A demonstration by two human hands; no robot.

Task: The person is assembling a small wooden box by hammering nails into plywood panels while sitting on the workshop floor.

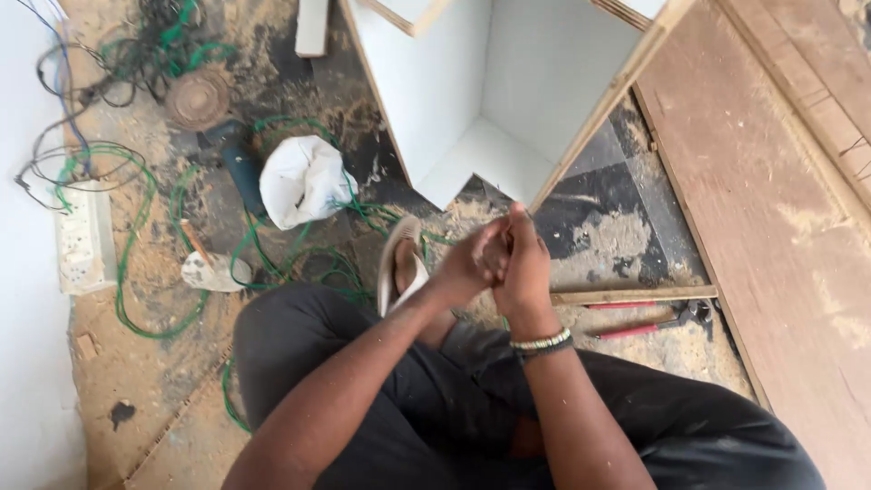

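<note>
- Nearest the camera are the person's two forearms and dark trousers (653, 436), the legs folded on the floor (617, 236).
- Both hands meet in the middle of the view, pressed together just above the knees.
- Left hand (470, 263): its fingers (490, 243) are curled in against the other hand; whether they hold anything small cannot be told.
- Right hand (523, 265): its fingers (519, 222) are closed and point upward, wrapped against the left hand; nothing shows between them. A beaded bracelet (541, 343) sits on this wrist.
- A pale sandal (399, 263) on one foot shows just left of the hands.
- Red-handled pincers (649, 322) lie on the floor right of the hands, beside a thin wooden strip (635, 295).
- A white panel box (490, 100) stands open beyond the hands, and a brown board (780, 209) lies along the right side.
- Farther left, on sawdust, lie a white bag (304, 181), green wire (136, 254), a power tool (238, 163) and a white socket strip (83, 238).
</note>
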